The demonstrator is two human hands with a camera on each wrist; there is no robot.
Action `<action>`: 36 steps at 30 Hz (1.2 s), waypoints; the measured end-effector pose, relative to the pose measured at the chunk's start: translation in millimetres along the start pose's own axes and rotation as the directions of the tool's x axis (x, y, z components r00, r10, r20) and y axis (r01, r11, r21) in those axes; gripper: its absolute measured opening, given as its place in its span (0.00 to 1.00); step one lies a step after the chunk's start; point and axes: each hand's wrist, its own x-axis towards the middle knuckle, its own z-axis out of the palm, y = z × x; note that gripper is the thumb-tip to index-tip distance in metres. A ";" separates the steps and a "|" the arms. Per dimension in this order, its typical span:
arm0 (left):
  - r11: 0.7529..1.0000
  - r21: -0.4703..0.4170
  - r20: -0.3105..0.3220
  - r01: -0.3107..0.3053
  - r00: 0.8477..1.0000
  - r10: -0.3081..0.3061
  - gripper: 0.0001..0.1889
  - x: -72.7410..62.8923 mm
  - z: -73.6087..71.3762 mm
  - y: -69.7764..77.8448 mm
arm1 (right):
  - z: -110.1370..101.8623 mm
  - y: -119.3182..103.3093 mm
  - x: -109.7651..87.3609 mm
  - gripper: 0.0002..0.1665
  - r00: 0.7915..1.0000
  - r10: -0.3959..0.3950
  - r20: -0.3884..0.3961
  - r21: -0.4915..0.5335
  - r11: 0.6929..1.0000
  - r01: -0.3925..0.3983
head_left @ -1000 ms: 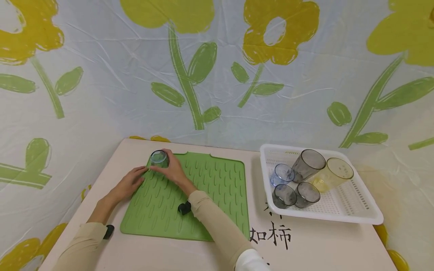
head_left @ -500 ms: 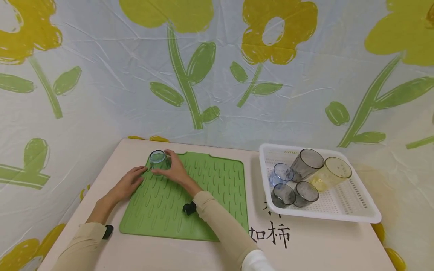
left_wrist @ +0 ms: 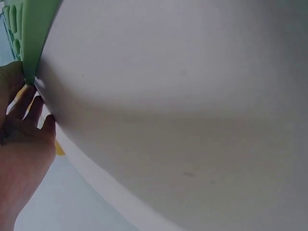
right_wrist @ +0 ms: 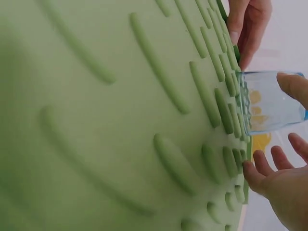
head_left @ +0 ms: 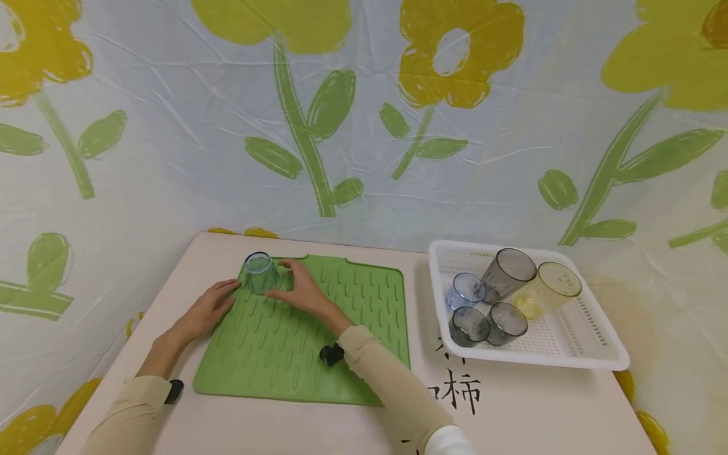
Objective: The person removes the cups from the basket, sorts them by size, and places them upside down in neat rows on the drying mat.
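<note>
A clear bluish drinking glass stands on the far left corner of the green ridged drying mat, its narrower end up. Beside it, on its right, is my right hand, with thumb and fingers spread apart. In the right wrist view the fingers are clear of the glass, while the thumb overlaps it; contact cannot be told. My left hand is at the mat's left edge; in the left wrist view its thumb and forefinger pinch the mat's edge.
To the right on the table sits a white perforated basket. Several glasses lie tilted in it: grey ones, a small blue one and a yellow one. A flower-printed cloth hangs behind.
My right hand has let go of the glass and drawn a little to the right. The glass stays on the mat's corner, and my left hand keeps its place at the edge.
</note>
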 end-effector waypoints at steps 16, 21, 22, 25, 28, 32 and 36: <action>1.000 0.009 0.012 0.011 1.000 -0.011 0.22 0.9 2.1 -2.3 | -34.1 -0.7 -35.5 0.31 0.998 -0.056 0.023 -0.049 0.997 0.057; 1.000 0.014 0.010 0.009 1.000 -0.009 0.22 1.0 0.4 -1.0 | -49.3 -2.7 -43.5 0.28 0.994 -0.106 0.004 -0.087 0.991 0.106; 1.000 0.014 0.008 0.009 1.000 -0.009 0.22 0.9 -0.1 -0.6 | -52.5 -3.7 -45.3 0.28 0.993 -0.114 0.000 -0.094 0.989 0.114; 1.000 0.011 0.010 0.013 1.000 -0.013 0.22 1.1 -0.8 0.2 | -61.2 -6.5 -51.0 0.28 0.993 -0.121 -0.013 -0.113 0.987 0.119; 1.000 0.008 0.017 0.021 1.000 -0.021 0.22 1.4 -0.3 -0.6 | -68.5 -8.8 -57.2 0.27 0.992 -0.120 -0.025 -0.128 0.985 0.116; 1.000 0.009 0.012 0.022 1.000 -0.022 0.22 1.2 0.9 -3.3 | -77.9 -12.5 -66.1 0.26 0.991 -0.132 -0.035 -0.140 0.982 0.126; 1.000 -0.001 0.004 0.013 1.000 -0.013 0.22 0.5 1.4 -4.6 | -87.7 -17.2 -75.4 0.26 0.985 -0.162 -0.052 -0.133 0.979 0.154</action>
